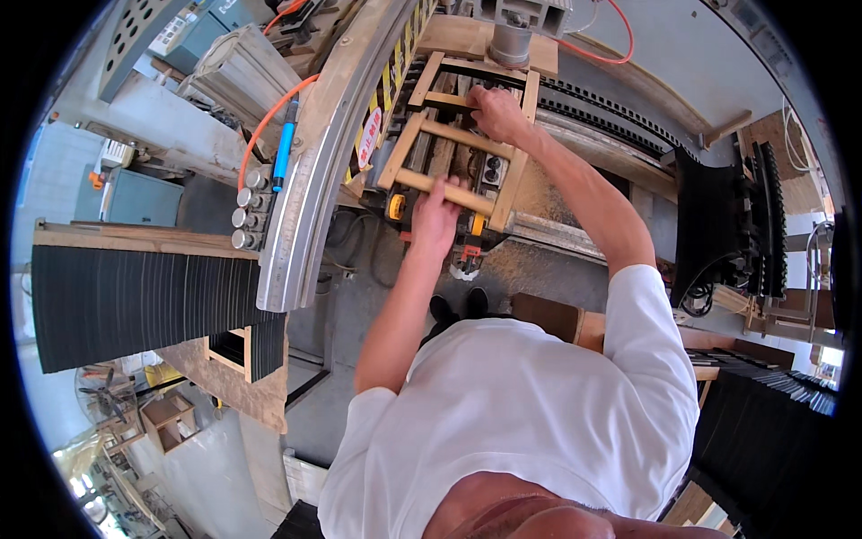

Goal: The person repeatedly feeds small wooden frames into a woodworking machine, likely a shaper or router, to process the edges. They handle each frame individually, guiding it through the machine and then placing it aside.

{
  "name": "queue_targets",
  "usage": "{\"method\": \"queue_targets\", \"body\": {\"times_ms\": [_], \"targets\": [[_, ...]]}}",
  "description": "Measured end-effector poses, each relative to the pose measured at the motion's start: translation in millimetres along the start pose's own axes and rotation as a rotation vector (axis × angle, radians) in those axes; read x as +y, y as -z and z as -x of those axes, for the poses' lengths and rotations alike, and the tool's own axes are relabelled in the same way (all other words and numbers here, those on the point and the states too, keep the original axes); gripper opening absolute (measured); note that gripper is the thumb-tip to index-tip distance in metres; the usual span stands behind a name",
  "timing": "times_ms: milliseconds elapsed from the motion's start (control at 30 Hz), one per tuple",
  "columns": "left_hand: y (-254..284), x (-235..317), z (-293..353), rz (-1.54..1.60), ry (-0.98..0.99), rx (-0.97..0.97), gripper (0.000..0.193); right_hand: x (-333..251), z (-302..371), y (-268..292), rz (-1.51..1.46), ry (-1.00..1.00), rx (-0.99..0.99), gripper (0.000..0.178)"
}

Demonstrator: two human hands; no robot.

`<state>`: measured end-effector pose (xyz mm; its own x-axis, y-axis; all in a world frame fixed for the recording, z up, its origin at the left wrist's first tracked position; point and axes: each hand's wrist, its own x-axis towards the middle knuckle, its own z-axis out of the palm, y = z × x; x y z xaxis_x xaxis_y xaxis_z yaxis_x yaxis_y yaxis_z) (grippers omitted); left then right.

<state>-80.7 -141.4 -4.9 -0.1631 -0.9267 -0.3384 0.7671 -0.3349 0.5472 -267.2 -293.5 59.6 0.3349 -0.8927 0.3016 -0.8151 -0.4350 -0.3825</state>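
Left hand [435,216] is gripping near wooden frame [469,137] by its front rail [471,199], right hand [498,115] is touching far wooden frame [444,98], grip unclear; both are looking light, stiff, best held by rails.

Near wooden frame [467,137], pale, two crossbars, lying askew; far wooden frame [444,98], pale, just beyond.

The person wore a plain white short-sleeved cloth T-shirt [539,404] with a round neckline [530,474] and soft creases across the torso. Its loose left sleeve [366,422] and right sleeve [634,296] ended around the elbows, leaving both forearms bare. The left hand [437,214] and right hand [499,115] were bare too. Below the hem showed a strip of black trousers [458,323] and dark, round-toed shoes [477,302], their details too small to tell.
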Motion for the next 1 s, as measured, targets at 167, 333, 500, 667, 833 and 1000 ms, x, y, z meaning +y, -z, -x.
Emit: {"method": "queue_targets", "body": {"times_ms": [167, 333, 500, 667, 833, 1000], "targets": [[47, -7, 126, -0.032, 0.096, 0.072, 0.029, 14, -8, -14, 0.012, 0.061, 0.031, 0.021], [91, -2, 212, -0.073, 0.024, 0.138, 0.028, 10, 0, -28, 0.012, 0.171, 0.059, 0.023], [128, 6, 239, -0.009, -0.016, 0.186, 0.027, -1, -20, -26, 0.054, 0.0, 0.049, 0.019], [161, 24, 260, 0.006, -0.023, 0.247, 0.027, -4, -25, -27, 0.022, -0.192, 0.03, 0.022], [203, 38, 278, 0.049, -0.009, 0.275, 0.028, -8, -40, -31, -0.002, -0.238, -0.025, 0.022], [232, 46, 280, 0.021, 0.052, 0.263, 0.026, -9, -42, -37, 0.035, -0.191, -0.019, 0.027]]}}
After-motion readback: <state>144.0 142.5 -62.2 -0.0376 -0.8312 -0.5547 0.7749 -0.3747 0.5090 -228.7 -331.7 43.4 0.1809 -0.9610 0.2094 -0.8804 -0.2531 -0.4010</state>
